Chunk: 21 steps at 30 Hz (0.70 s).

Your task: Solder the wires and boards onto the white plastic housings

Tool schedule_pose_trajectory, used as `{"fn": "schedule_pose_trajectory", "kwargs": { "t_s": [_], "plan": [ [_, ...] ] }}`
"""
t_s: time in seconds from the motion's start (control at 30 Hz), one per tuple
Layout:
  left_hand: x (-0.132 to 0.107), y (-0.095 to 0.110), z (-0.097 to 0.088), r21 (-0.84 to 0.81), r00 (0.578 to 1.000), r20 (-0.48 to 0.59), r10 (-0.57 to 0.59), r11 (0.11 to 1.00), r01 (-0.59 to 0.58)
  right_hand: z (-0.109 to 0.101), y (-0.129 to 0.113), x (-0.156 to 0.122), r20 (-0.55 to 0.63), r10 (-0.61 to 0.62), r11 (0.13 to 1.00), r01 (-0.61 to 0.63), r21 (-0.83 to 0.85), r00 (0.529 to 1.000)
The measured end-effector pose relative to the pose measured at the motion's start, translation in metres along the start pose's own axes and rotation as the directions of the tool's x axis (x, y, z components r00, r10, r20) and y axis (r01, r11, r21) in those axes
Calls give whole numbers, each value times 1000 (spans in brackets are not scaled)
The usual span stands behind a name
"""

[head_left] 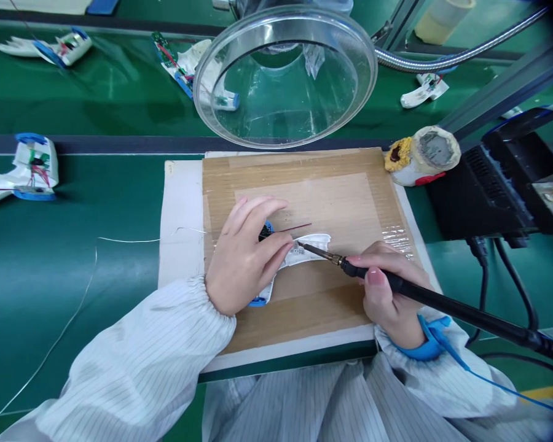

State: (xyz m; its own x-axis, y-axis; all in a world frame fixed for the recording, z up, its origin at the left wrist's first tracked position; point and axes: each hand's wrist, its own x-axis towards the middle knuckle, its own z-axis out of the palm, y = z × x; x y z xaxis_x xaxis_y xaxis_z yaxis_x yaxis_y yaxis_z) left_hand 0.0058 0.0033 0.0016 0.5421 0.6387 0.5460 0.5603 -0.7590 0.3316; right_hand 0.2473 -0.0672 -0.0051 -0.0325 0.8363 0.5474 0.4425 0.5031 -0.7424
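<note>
My left hand (pixel 246 255) presses down on a white plastic part (pixel 304 252) with blue ends that lies on a cardboard work board (pixel 313 184). Its fingers are curled and pinched around the part and a thin red wire (pixel 292 228). My right hand (pixel 387 291) grips a black soldering iron (pixel 442 302) like a pen. The iron's tip (pixel 304 246) touches the part just right of my left fingers. A blue wrist strap (pixel 426 344) is on my right wrist.
A round magnifier lens (pixel 286 73) on a flexible arm hangs above the board's far edge. A solder-tip cleaner (pixel 421 156) and a black soldering station (pixel 493 184) stand at right. Similar white parts (pixel 30 169) lie on the green belt (pixel 74 270). A thin solder wire (pixel 92 264) trails left.
</note>
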Motion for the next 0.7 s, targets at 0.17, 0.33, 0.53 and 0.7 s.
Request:
{"fn": "schedule_pose_trajectory", "kwargs": {
  "t_s": [0.17,0.33,0.53,0.7],
  "plan": [
    [1,-2,1,1,1000,-3,3,1000,-3,0,-1,3,32,-7,1000,7,-1,999],
    [1,0,3,20,1000,-11,20,1000,-20,1,-4,7,44,-13,1000,13,-15,999],
    [6,-10,-19,23,977,-208,-43,999,49,1,-5,8,37,3,1000,-3,1,999],
    [28,-27,-46,243,978,-169,-124,956,163,-1,0,2,-220,17,1000,-22,-22,975]
  ]
}}
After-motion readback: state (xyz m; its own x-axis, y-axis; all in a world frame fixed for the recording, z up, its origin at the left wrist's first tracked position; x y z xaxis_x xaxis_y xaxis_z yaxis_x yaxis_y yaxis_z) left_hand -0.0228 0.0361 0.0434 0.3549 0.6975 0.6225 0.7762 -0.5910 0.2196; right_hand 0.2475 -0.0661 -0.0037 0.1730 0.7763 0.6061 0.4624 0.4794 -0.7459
